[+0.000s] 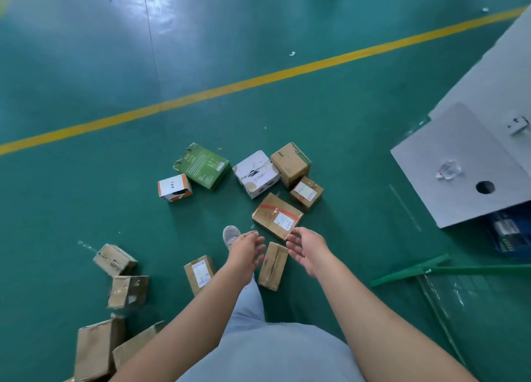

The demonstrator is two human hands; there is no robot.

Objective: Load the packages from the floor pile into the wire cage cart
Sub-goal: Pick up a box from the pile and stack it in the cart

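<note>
View: looking straight down from head height at a glossy green floor (86, 180) crossed by a yellow line (258, 80).

Hands: both arms reach forward and down. The left hand (245, 251) and right hand (306, 251) face each other, palms inward, fingers relaxed and slightly spread, holding nothing.

Why so held: the gap between the palms frames a narrow brown carton (273, 266) lying on the floor below them. It looks like the set-up for a two-handed side grip on that carton.

Packages: the pile is loose, not stacked. Just beyond the hands lies a flat carton with red tape (277, 216). Further off are a small labelled carton (306, 193), a taller brown carton (290, 163), a white box (256, 174), a green box (202, 165) and a small orange-and-white box (174, 188).

Nearer packages: a labelled carton (199, 274) beside the left forearm, and more crumpled brown cartons (115, 259) to the left.

Scatter: it suggests dumping rather than placing, so each package is free to lift alone.

Cart: no wire cage is plainly visible. A grey panel (454, 163) stands at right; whether it belongs to the cart, I cannot tell.

Progress: judged early, with many packages on the floor.
</note>
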